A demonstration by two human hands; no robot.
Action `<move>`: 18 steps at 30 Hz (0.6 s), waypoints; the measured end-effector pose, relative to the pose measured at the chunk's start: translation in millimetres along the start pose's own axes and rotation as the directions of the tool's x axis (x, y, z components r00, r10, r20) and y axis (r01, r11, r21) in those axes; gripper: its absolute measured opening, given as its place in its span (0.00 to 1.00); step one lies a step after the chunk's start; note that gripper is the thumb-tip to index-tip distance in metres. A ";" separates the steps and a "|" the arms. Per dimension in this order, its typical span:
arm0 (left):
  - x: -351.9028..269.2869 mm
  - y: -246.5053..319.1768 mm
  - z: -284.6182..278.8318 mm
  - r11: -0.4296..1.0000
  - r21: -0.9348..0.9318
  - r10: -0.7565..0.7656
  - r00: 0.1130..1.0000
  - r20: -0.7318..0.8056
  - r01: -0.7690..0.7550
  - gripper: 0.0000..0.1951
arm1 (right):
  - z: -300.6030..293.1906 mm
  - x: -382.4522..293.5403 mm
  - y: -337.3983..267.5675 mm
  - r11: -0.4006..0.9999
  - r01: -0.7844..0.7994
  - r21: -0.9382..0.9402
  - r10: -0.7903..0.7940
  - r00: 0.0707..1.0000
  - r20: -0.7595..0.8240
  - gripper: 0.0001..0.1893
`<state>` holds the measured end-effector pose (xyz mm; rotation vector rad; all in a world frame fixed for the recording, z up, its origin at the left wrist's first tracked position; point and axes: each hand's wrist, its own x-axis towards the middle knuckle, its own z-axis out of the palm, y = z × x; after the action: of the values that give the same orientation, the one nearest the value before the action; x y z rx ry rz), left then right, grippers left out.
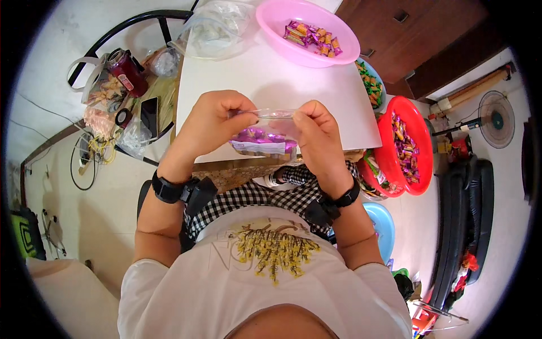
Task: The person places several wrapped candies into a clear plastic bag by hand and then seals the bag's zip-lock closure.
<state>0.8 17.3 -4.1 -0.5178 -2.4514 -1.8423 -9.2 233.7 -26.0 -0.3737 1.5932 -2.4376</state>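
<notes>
Both my hands pinch the top edge of a clear plastic pouch (277, 123) at the near edge of the white tabletop (271, 78). My left hand (226, 120) grips the left end of its mouth, and my right hand (315, 131) grips the right end. Between them the edge is stretched nearly straight; whether its seal is closed I cannot tell. Purple-wrapped candies (264, 136) lie in the lower part of the pouch, behind a white label with writing. Farther back, a pink plastic basin (271, 31) holds several candies in purple and orange wrappers.
Left of the basin lies a clear plastic bag (216, 31). Along the table's right side are a red basin (383, 142) of candies and a blue basin (383, 91) of green packets. A smartphone (149, 116) and a dark red bottle (131, 76) rest on the left. A fan (496, 119) stands far right.
</notes>
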 end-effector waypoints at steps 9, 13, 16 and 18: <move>-12.8 -27.0 -20.9 1.000 0.000 -0.008 1.000 -0.024 0.008 0.02 | -9.1 -0.7 1.4 1.000 0.014 -0.023 -0.013 0.999 0.038 0.04; -18.7 -34.3 -22.7 0.995 -0.049 -0.088 0.996 -0.024 0.087 0.02 | -9.8 -1.9 1.4 0.999 -0.003 0.035 0.001 0.999 0.054 0.04; -21.3 -41.0 -22.3 0.966 -0.244 -0.088 0.996 -0.026 0.079 0.02 | -9.0 -3.0 -1.0 0.998 -0.024 0.058 0.021 0.998 0.054 0.03; -22.5 -42.4 -23.1 0.962 -0.249 -0.130 0.991 -0.040 0.116 0.01 | -9.2 -3.4 -0.8 0.998 -0.018 0.062 0.016 0.999 0.042 0.04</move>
<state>6.1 -20.2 -41.6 -0.3220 -2.2807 -2.1939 -9.0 243.0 -29.2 -0.3961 1.4936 -2.4439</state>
